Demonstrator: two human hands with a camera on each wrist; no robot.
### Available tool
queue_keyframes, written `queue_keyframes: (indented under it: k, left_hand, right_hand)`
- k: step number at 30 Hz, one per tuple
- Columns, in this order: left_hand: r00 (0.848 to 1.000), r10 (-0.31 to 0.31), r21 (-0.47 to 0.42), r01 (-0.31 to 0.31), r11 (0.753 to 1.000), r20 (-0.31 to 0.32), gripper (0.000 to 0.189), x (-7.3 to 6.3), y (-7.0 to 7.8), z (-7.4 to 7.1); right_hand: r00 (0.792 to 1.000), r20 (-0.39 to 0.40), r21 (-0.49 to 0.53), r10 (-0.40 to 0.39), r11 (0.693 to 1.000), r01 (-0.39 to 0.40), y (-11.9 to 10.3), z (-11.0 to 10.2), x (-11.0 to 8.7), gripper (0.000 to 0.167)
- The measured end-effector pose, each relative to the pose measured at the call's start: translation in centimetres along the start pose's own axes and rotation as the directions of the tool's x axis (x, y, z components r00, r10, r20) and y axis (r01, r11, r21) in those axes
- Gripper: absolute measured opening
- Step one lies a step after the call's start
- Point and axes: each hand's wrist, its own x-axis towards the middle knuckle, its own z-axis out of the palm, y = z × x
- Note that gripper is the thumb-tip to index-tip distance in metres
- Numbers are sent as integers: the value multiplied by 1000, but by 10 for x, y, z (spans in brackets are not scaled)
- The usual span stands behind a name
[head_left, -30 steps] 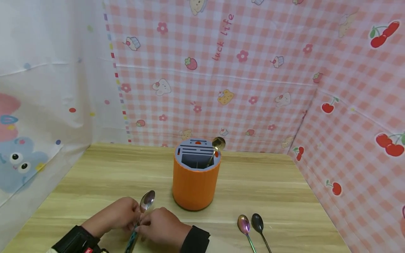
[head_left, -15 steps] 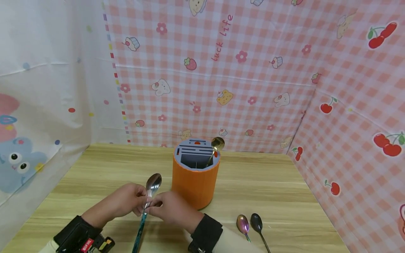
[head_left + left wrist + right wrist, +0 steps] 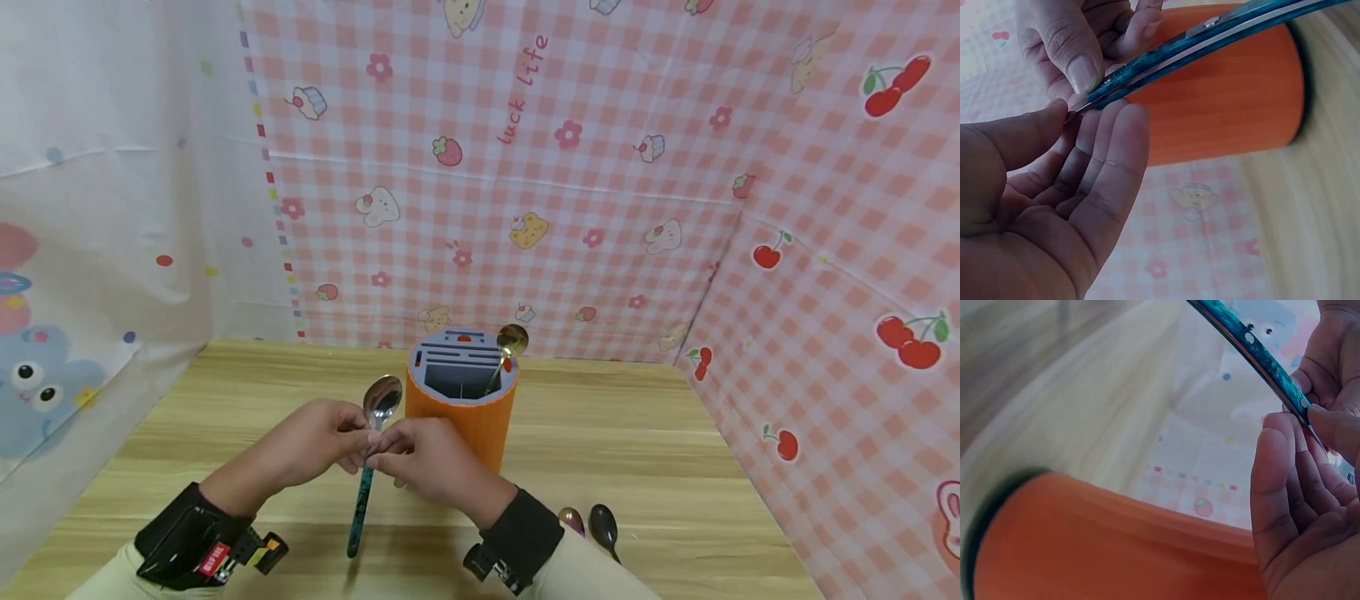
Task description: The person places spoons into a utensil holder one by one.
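A silver spoon (image 3: pixel 382 397) with a teal marbled handle is held up in front of the orange holder (image 3: pixel 468 421), bowl end up. My left hand (image 3: pixel 322 437) pinches its neck between thumb and fingers from the left. From the other side my right hand (image 3: pixel 427 454) pinches it just below, fingertips close to the left hand's. In the left wrist view the teal handle (image 3: pixel 1191 47) runs out from between both thumbs toward the upper right. The right wrist view has the handle (image 3: pixel 1260 359) with round metal rivets. A gold spoon (image 3: pixel 513 339) stands in the holder.
Two spoons lie on the wooden table (image 3: pixel 637 442) at the right front: a rainbow-coloured one (image 3: pixel 572 520), partly hidden by the right sleeve, and a black one (image 3: pixel 603 525). The holder's grey top has slots and open compartments. Patterned cloth (image 3: pixel 480 192) walls the back and sides.
Both hands have lifted the teal-handled spoon up and to the right, from near the table's front toward the orange holder. The handle's lower end has come into view.
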Motion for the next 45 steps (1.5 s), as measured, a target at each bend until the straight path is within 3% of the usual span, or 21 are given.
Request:
queue_keyframes:
  k: [9, 20, 28, 32, 35, 41, 45]
  left_hand:
    - [999, 38, 20, -38, 999, -22, 18, 4, 31, -7]
    - [995, 90, 42, -89, 995, -34, 17, 12, 64, -9]
    - [979, 195, 56, -192, 980, -57, 17, 19, 79, -7]
    - [972, 214, 59, -209, 976, -98, 19, 22, 86, -5]
    - [970, 211, 44, -207, 977, -123, 20, 24, 92, -3]
    - [943, 274, 3, -278, 961, -191, 18, 29, 104, 3]
    - [932, 271, -8, -281, 960, -242, 16, 30, 109, 7]
  right_hand:
    - [995, -89, -68, -45, 997, 39, -13, -25, -8, 11]
    - [983, -161, -36, -90, 996, 86, -27, -53, -24, 10]
    - [967, -223, -73, -124, 991, 110, -31, -71, -31, 9]
    - [958, -246, -103, -144, 987, 122, -33, -80, -33, 10]
    - [944, -279, -146, -177, 979, 140, -36, -87, -35, 12]
    - [892, -376, -208, -250, 961, 182, -42, -99, -41, 13]
    - [864, -405, -227, -299, 948, 222, -43, -104, -44, 16]
